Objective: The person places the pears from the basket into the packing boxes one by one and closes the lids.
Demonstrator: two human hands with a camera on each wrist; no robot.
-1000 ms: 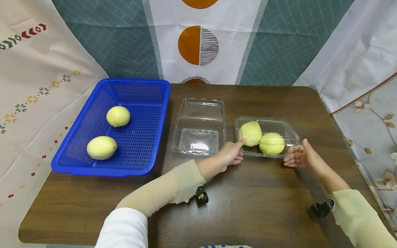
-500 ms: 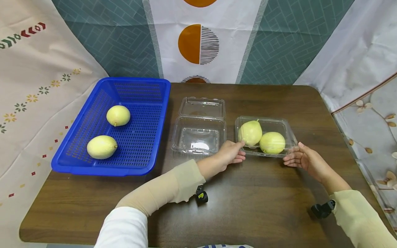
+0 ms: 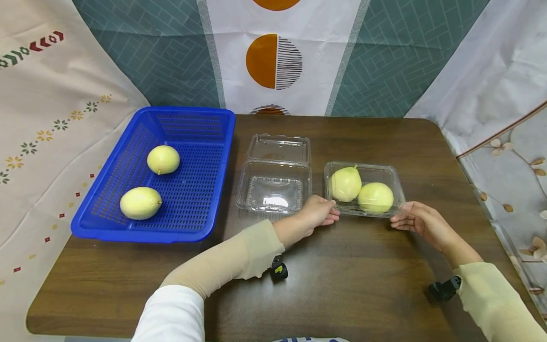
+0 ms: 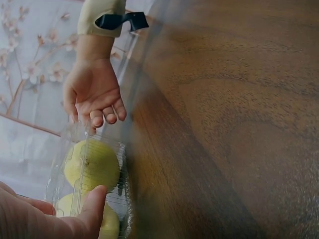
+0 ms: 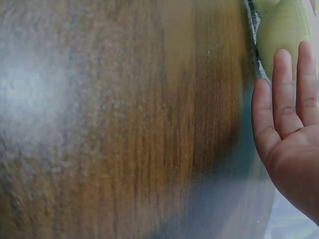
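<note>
Two pale yellow melons (image 3: 346, 184) lie inside a clear plastic clamshell box (image 3: 386, 173), its lid down over them. At the front left corner, my left hand (image 3: 315, 212) pinches the box edge, thumb uppermost. The left wrist view shows that thumb (image 4: 93, 201) against the clear wall, over a melon (image 4: 94, 162). My right hand (image 3: 420, 221) is at the front right corner, its thumb near the lid edge. In the right wrist view the fingers (image 5: 283, 94) are extended beside the box; that hand's thumb is hidden there.
A second clamshell box (image 3: 273, 187) stands open, with its lid folded back, left of the filled one. Further left, a blue plastic basket (image 3: 192, 232) holds two more melons (image 3: 141, 203). All stand on a brown wooden table (image 3: 342, 285) with cloth hangings behind.
The lid's front edge has come down at the right corner. My right thumb has lowered from raised to the lid edge. My left hand has shifted slightly right, staying at its corner.
</note>
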